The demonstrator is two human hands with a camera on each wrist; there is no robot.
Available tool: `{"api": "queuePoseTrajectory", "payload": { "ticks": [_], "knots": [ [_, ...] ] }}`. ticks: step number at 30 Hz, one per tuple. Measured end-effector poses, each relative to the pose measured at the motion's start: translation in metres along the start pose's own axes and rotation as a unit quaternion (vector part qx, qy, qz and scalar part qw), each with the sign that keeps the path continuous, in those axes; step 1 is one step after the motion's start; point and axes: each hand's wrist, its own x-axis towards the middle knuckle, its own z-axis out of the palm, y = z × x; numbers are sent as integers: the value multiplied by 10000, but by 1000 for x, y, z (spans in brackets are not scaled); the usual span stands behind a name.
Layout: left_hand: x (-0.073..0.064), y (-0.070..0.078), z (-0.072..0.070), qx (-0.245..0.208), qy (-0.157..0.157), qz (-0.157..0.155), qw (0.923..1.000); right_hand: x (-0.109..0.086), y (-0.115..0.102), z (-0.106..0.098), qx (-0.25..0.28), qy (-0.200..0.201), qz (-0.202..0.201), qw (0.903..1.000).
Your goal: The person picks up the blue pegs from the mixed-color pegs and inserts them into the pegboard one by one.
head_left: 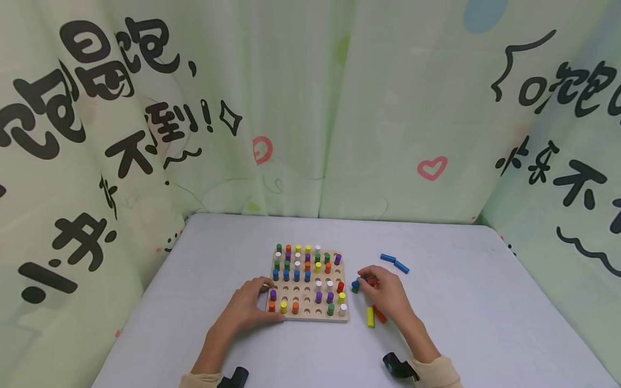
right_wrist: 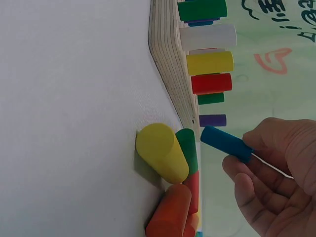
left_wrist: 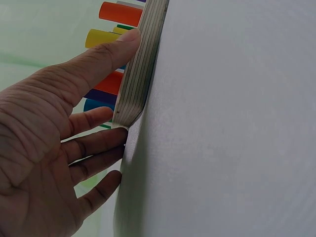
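A wooden pegboard (head_left: 310, 319) lies on the table, with many coloured pegs upright in its holes. My left hand (head_left: 252, 303) holds its near left corner, the thumb along the front edge and the fingers at the left side. In the left wrist view the thumb (left_wrist: 108, 54) touches the layered edge. To the right of the board, my right hand (head_left: 388, 293) pinches a blue peg (right_wrist: 227, 143) between thumb and fingers, tilted and clear of the holes. Beneath it, loose green (right_wrist: 186, 148), yellow (right_wrist: 160, 150) and orange (right_wrist: 169, 212) pegs lie on the table.
Two blue pegs (head_left: 394, 262) lie farther back, beyond my right hand. A white cloth covers the table (head_left: 485, 312). Printed pale green curtains (head_left: 368, 134) stand behind it and at both sides.
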Motion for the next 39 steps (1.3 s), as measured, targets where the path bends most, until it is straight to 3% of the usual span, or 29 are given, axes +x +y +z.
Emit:
{"api": "queuePoseTrajectory", "payload": {
  "ticks": [9, 39],
  "knots": [
    [0, -1, 1, -1, 10, 0, 10000, 5, -9, 4, 110, 2, 34, 9999],
    [0, -1, 1, 41, 44, -3, 10000, 19, -40, 23, 421, 73, -445, 9981]
  ]
}}
